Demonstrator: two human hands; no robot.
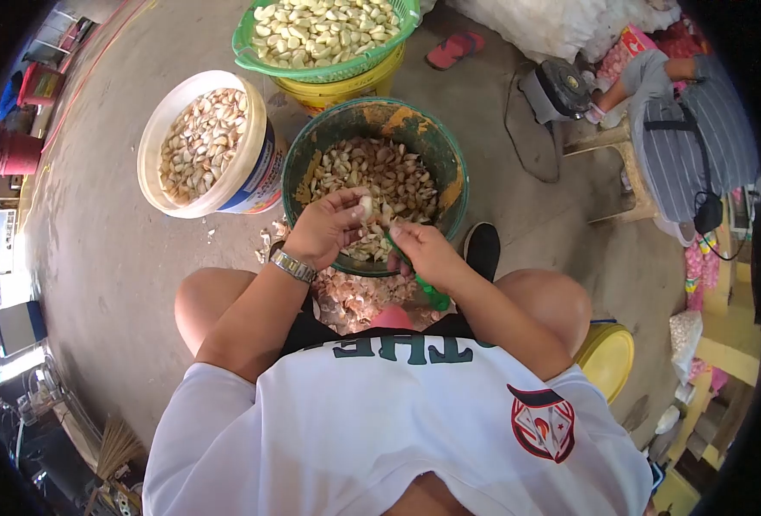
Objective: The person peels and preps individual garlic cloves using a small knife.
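Right now my left hand [324, 228] pinches a garlic clove [366, 206] between thumb and fingertips, holding it just above the green bucket [449, 163]. My right hand [423, 249] is closed around a green-handled knife [428, 292], its handle sticking out below my fist toward my lap; the blade end meets the clove, though I cannot make out the blade itself. Both hands touch over the near rim of the bucket, which is full of unpeeled cloves. A watch [292, 266] sits on my left wrist.

To the left of the green bucket, touching it, stands a white bucket [152, 138] with more cloves in their skins. Beyond, a green basket [247, 52] of peeled cloves rests on a yellow bucket [346, 90]. Papery skins [354, 297] lie heaped on the floor between my knees. To my right another person [690, 129] in a striped shirt sits on a low stool, well apart from me.
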